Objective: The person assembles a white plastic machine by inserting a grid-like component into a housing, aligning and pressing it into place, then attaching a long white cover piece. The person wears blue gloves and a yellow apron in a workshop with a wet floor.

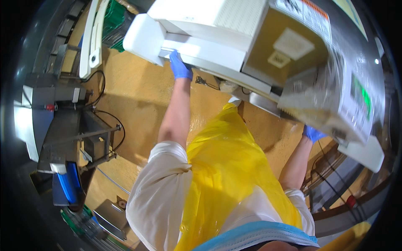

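A large white and silver machine [205,46] with boxy covers fills the top of the view. My left hand [181,67], in a blue glove, grips the front metal rail [213,67] of the machine, near its rounded white side panel [144,37]. The fingers bend over the rail's edge and are partly hidden. Out to the right, my right hand [313,133], also gloved in blue, is at the underside of a unit wrapped in clear plastic, with a green-lit display [362,97]. Its fingers are mostly out of sight behind that unit, so their grip does not show.
The floor [138,113] is tan and looks wet. Dark metal equipment [71,121] with cables stands at left. Green crates [115,21] sit at the upper left. A white panel [363,154] juts out at the lower right, above black cables [331,184].
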A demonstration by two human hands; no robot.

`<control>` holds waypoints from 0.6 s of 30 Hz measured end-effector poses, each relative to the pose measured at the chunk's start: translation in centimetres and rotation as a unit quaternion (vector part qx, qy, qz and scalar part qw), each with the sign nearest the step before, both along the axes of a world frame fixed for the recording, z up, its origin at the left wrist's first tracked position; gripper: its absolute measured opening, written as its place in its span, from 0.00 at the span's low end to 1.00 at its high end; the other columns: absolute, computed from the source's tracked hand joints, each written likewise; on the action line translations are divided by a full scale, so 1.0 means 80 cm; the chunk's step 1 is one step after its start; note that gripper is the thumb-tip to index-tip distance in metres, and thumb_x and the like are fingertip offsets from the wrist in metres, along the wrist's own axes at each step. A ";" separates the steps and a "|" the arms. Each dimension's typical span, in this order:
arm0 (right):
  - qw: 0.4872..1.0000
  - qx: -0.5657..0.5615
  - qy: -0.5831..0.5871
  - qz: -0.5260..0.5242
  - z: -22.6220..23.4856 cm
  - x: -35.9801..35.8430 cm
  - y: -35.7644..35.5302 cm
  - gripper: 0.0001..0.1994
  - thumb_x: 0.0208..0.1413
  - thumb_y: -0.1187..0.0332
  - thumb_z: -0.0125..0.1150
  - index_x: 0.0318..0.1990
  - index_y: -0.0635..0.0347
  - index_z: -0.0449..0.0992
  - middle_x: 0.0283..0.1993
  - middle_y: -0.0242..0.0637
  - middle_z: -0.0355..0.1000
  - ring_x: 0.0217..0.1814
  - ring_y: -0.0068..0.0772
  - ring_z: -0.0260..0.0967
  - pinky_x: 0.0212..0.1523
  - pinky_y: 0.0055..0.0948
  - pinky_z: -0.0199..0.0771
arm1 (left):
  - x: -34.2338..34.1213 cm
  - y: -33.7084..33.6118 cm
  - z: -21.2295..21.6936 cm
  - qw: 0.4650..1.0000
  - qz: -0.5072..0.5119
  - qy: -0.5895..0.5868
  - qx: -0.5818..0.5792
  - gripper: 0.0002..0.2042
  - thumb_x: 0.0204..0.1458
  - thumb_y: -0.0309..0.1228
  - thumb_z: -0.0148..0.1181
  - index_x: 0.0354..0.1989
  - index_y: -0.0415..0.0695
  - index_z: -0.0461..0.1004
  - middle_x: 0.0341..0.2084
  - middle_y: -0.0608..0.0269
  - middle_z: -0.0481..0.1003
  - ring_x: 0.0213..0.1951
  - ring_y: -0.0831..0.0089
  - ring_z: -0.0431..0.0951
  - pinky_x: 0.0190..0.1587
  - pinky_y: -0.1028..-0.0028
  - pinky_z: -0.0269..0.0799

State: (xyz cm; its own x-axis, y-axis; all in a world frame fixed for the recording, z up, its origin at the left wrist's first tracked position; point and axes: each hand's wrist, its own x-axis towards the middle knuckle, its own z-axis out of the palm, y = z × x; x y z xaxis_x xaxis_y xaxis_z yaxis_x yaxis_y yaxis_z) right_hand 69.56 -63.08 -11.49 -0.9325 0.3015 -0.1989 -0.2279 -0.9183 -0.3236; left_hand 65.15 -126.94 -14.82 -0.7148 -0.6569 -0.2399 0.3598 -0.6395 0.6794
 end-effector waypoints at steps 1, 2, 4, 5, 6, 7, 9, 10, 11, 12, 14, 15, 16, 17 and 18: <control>0.998 0.026 -0.044 -0.034 0.009 0.002 0.005 0.36 0.65 0.35 0.51 0.70 0.50 0.70 0.74 0.41 0.64 0.74 0.48 0.60 0.77 0.58 0.53 | 0.015 0.004 -0.003 1.000 -0.016 0.007 0.019 0.24 0.66 0.47 0.54 0.61 0.42 0.70 0.54 0.58 0.75 0.57 0.62 0.76 0.60 0.59 0.71; 0.994 0.049 -0.077 -0.054 0.013 0.006 0.011 0.36 0.65 0.35 0.51 0.70 0.50 0.70 0.73 0.41 0.65 0.74 0.47 0.61 0.77 0.57 0.53 | 0.037 0.007 -0.009 1.000 0.004 -0.003 0.007 0.24 0.66 0.47 0.54 0.61 0.42 0.70 0.54 0.58 0.75 0.57 0.62 0.76 0.60 0.60 0.72; 0.989 0.079 -0.109 -0.058 0.014 0.003 0.019 0.35 0.65 0.36 0.51 0.69 0.51 0.70 0.72 0.40 0.66 0.72 0.46 0.61 0.75 0.56 0.54 | 0.076 0.014 -0.012 0.998 0.055 -0.018 -0.021 0.24 0.66 0.47 0.54 0.61 0.41 0.70 0.53 0.58 0.76 0.57 0.63 0.76 0.58 0.60 0.72; 0.985 0.105 -0.122 -0.061 0.019 -0.003 0.029 0.35 0.65 0.36 0.52 0.68 0.51 0.71 0.71 0.40 0.66 0.71 0.46 0.62 0.74 0.55 0.55 | 0.090 0.028 -0.002 0.997 0.057 -0.056 -0.019 0.24 0.66 0.46 0.54 0.60 0.40 0.70 0.53 0.57 0.76 0.56 0.63 0.75 0.58 0.61 0.72; 0.979 0.131 -0.114 -0.102 0.037 0.011 0.058 0.34 0.66 0.36 0.52 0.68 0.52 0.71 0.71 0.40 0.66 0.70 0.45 0.62 0.73 0.54 0.56 | 0.053 0.066 0.005 0.997 0.025 -0.073 -0.009 0.24 0.66 0.46 0.54 0.60 0.40 0.71 0.54 0.55 0.75 0.56 0.63 0.75 0.58 0.62 0.72; 0.976 0.153 -0.121 -0.099 0.048 -0.004 0.064 0.34 0.66 0.37 0.52 0.68 0.52 0.71 0.70 0.39 0.67 0.69 0.45 0.63 0.73 0.53 0.56 | 0.053 0.071 0.008 0.994 0.049 -0.095 -0.026 0.25 0.65 0.47 0.55 0.61 0.39 0.70 0.55 0.53 0.75 0.55 0.62 0.75 0.58 0.62 0.72; 0.970 0.191 -0.137 -0.065 0.041 -0.053 0.053 0.33 0.66 0.37 0.52 0.67 0.53 0.72 0.68 0.39 0.68 0.68 0.44 0.63 0.71 0.52 0.57 | 0.075 0.045 -0.015 0.984 0.115 -0.131 -0.037 0.28 0.63 0.48 0.58 0.62 0.37 0.69 0.56 0.50 0.74 0.55 0.61 0.73 0.59 0.61 0.71; 0.965 0.214 -0.141 -0.054 0.042 -0.076 0.044 0.33 0.66 0.38 0.53 0.66 0.53 0.72 0.68 0.39 0.68 0.67 0.43 0.64 0.70 0.51 0.58 | 0.081 0.031 -0.034 0.981 0.133 -0.136 -0.024 0.30 0.61 0.48 0.60 0.64 0.36 0.69 0.57 0.49 0.73 0.55 0.61 0.73 0.60 0.61 0.71; 0.958 0.242 -0.146 -0.054 0.046 -0.094 0.043 0.32 0.66 0.38 0.53 0.66 0.54 0.72 0.67 0.38 0.68 0.66 0.43 0.64 0.69 0.50 0.59 | 0.081 0.028 -0.039 0.984 0.114 -0.133 -0.027 0.33 0.60 0.49 0.61 0.66 0.35 0.66 0.58 0.49 0.72 0.56 0.61 0.72 0.60 0.60 0.70; 0.949 0.272 -0.147 -0.053 0.053 -0.117 0.036 0.32 0.66 0.38 0.53 0.65 0.54 0.72 0.66 0.38 0.69 0.65 0.42 0.64 0.68 0.49 0.59 | 0.084 0.027 -0.042 0.987 0.092 -0.132 -0.030 0.36 0.58 0.49 0.63 0.68 0.35 0.63 0.59 0.49 0.72 0.58 0.60 0.72 0.61 0.59 0.70; 0.930 0.334 -0.150 -0.029 0.062 -0.170 -0.002 0.31 0.67 0.39 0.53 0.64 0.55 0.73 0.65 0.38 0.70 0.64 0.41 0.65 0.67 0.48 0.60 | 0.098 0.014 -0.061 0.974 0.159 -0.156 -0.049 0.20 0.64 0.44 0.58 0.56 0.41 0.75 0.47 0.60 0.78 0.48 0.68 0.78 0.51 0.64 0.76; 0.917 0.370 -0.148 -0.033 0.071 -0.194 -0.013 0.31 0.67 0.39 0.54 0.64 0.55 0.73 0.64 0.37 0.70 0.63 0.40 0.65 0.66 0.47 0.61 | 0.095 0.025 -0.052 0.970 0.155 -0.173 -0.074 0.22 0.64 0.46 0.59 0.56 0.41 0.74 0.48 0.60 0.76 0.50 0.68 0.76 0.52 0.65 0.75; 0.900 0.408 -0.149 -0.033 0.074 -0.215 -0.032 0.31 0.67 0.40 0.54 0.64 0.55 0.73 0.63 0.37 0.70 0.62 0.40 0.66 0.65 0.46 0.62 | 0.099 0.035 -0.042 0.964 0.152 -0.193 -0.101 0.23 0.64 0.48 0.59 0.57 0.41 0.74 0.50 0.59 0.75 0.51 0.68 0.75 0.53 0.65 0.74; 0.881 0.446 -0.150 -0.039 0.078 -0.236 -0.050 0.31 0.67 0.40 0.54 0.63 0.56 0.74 0.63 0.37 0.71 0.61 0.39 0.66 0.64 0.45 0.62 | 0.107 0.036 -0.023 0.985 0.068 -0.149 -0.058 0.34 0.62 0.51 0.62 0.68 0.41 0.60 0.60 0.56 0.70 0.60 0.64 0.70 0.62 0.62 0.68; 0.859 0.487 -0.147 -0.055 0.094 -0.253 -0.066 0.30 0.67 0.40 0.54 0.63 0.56 0.74 0.62 0.37 0.71 0.60 0.39 0.67 0.64 0.45 0.63 | 0.111 0.034 -0.011 0.995 -0.026 -0.093 -0.014 0.48 0.59 0.55 0.64 0.78 0.41 0.47 0.69 0.53 0.64 0.69 0.60 0.65 0.70 0.59 0.63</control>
